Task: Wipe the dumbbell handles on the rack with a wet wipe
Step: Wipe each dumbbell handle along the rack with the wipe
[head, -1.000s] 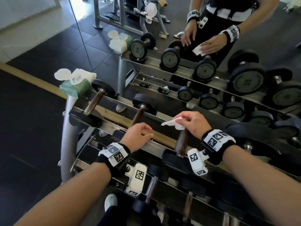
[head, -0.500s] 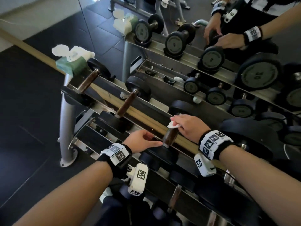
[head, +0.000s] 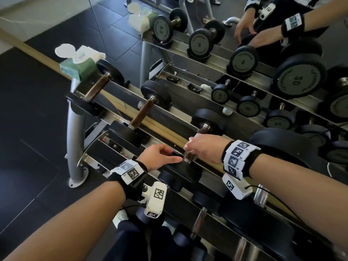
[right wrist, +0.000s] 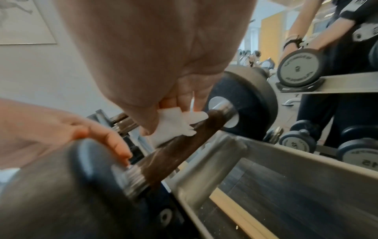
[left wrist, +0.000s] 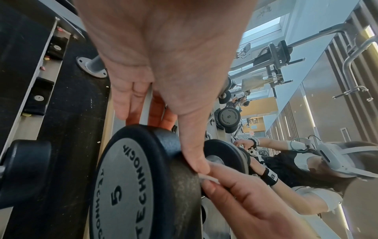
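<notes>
- Wet wipe (right wrist: 174, 127): small white wad, pressed on the brown handle (right wrist: 174, 152) of the 3rd dumbbell on the rack's (head: 211, 166) top tier.
- Right hand (head: 205, 149): fingers curled round wipe and handle.
- Left hand (head: 158, 157): fingers straight, steadying the near weight (left wrist: 131, 186), marked 5.
- Risk: wad likely slips or misses the handle's underside; dumbbell may roll.
- Surroundings: wipes pack (head: 79, 63) at rack end; mirror behind; dark floor tiles.

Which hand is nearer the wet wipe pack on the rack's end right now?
Left. The left hand rests on the near weight of the third dumbbell, on the side toward the wet wipe pack. The right hand, wiping that dumbbell's handle, is farther along the rack.
</notes>
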Demonstrator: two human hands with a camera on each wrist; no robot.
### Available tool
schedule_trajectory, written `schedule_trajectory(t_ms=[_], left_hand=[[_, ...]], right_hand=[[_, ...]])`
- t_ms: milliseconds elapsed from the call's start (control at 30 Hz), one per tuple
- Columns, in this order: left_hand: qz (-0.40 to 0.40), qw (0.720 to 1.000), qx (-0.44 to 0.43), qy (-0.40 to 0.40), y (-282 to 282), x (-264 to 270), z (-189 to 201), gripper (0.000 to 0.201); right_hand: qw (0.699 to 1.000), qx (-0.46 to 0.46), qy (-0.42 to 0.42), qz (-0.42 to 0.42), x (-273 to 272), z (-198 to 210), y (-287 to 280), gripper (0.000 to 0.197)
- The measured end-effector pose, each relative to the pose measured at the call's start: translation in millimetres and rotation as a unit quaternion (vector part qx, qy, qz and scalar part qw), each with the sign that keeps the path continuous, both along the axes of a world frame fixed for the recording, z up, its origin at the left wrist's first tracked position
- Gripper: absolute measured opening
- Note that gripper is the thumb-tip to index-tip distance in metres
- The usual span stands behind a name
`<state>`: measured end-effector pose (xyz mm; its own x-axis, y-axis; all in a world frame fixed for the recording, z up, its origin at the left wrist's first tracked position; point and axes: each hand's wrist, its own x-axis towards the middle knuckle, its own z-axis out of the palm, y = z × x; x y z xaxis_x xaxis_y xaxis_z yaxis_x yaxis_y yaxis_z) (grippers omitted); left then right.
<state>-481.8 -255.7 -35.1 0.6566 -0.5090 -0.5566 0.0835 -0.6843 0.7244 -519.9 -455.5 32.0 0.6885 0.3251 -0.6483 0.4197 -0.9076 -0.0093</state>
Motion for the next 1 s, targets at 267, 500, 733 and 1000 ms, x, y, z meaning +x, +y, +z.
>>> schedule_trajectory(t_ms=[267,500,733,1000], left_hand=[[0.027,0.999,-0.016,0.009,3.2,-5.2,-8.3,0.052],[0.033,0.999,-0.009,-0.002,2.6,-4.5,-7.9,0.052],[0.046,0.999,-0.014,0.007,2.1,-7.9,-9.4,0.055],[0.05,0.999,-0.012,0.002,1.9,-9.3,-9.8,0.053]], right_hand=[[1.0,0.0,-0.012,-0.024,6.7,24.2,-15.9,0.047],[0.997,-0.009,0.065,0.049,-9.9,-1.7,12.9,0.062],[0.996,-0.009,-0.051,-0.072,6.5,16.8,-29.1,0.05],[0.998,0.003,0.062,-0.004,-10.7,0.5,-0.1,0.065]])
